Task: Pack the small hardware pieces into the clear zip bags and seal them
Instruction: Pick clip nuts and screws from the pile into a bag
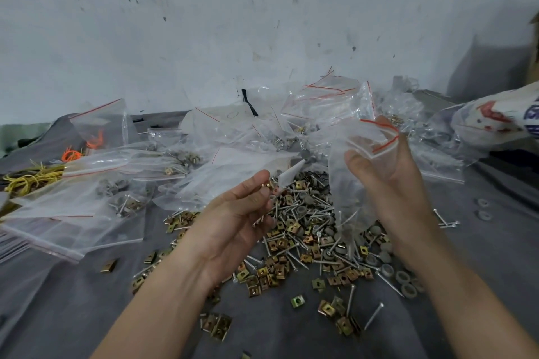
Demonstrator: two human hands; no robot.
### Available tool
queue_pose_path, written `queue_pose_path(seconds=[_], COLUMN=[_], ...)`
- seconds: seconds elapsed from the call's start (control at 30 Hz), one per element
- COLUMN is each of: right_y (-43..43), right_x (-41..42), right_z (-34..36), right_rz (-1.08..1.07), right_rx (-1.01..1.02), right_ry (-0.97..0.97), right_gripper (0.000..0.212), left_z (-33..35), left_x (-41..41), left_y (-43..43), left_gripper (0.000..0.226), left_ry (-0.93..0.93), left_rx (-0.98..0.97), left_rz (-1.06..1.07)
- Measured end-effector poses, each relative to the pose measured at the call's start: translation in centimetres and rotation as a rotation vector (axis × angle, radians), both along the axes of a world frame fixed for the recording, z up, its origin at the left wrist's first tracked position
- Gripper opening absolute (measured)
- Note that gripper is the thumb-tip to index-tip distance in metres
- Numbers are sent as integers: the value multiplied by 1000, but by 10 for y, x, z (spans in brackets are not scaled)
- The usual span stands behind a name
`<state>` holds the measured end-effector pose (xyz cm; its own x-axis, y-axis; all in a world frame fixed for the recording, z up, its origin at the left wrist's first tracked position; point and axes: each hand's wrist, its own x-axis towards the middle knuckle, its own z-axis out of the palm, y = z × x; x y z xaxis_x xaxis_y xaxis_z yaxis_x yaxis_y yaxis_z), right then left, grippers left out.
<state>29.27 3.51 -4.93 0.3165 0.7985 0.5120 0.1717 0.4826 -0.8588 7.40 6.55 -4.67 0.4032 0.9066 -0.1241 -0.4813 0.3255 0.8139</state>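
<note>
A stained white wall [204, 23] stands behind the table [58, 315], which is covered in grey cloth. Across its far half sprawls a heap of zip bags [233, 137] with red seal lines, some already holding hardware, and a flat stack of empty bags [73, 230] lies near the left edge. In the middle of the table, right in front of me, is the loose hardware pile [303, 236] — long screws, square brass clips and grey washers mixed together, with strays scattered toward me. My right hand [388, 172] is raised above the right side of that pile and pinches a clear zip bag [350, 154] at its red-lined mouth between thumb and fingers; the bag hangs crumpled toward the pile, with a screw showing low inside it. My left hand [239, 213] is palm up just beside the bag, over the pile's left side, fingers curled on a few pieces — a brass clip [266, 184] at the fingertips and what seems to be a screw below the thumb, too blurred to count. Yellow ties [26, 181] and orange ties [71, 154] lie at the far left
</note>
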Motion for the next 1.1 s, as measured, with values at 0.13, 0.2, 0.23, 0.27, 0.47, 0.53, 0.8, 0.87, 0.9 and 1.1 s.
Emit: queue_pose_path(seconds=[0.13, 0.2, 0.23, 0.27, 0.47, 0.53, 0.8, 0.87, 0.9, 1.1], right_y=[-3, -4, -5, -4, -3, -3, 4, 6, 5, 1], right_x=[-1, -4, -5, -5, -7, -9, -29, -30, -29, -20], right_z=[-3, 0, 1, 0, -5, -6, -9, -9, -8, -9], right_rz=[5, -5, -8, -8, -10, -16, 54, 33, 19, -26], right_rx=[-6, -6, -9, -5, -37, -57, -50, -59, -61, -75], right_ry=[-42, -55, -57, -60, -142, -165, -169, -164, -169, -199], right_gripper=[68, 79, 84, 86, 83, 83, 89, 91, 90, 85], left_z=[1, 2, 1, 1, 20, 37, 77, 75, 74, 59], left_x=[2, 2, 2, 2, 5, 7, 42, 44, 42, 4], left_y=[-1, -1, -1, -1, -4, -6, -15, -14, -14, 2], left_gripper=[29, 29, 29, 28, 30, 27, 17, 19, 20, 21], left_ry=[3, -12, -11, -6, 83, 233, 819, 817, 804, 993], left_rx=[19, 25, 27, 30, 153, 314, 982, 979, 971, 908], left_rz=[-1, -8, -9, -7, 68, 135, 363, 390, 401, 328])
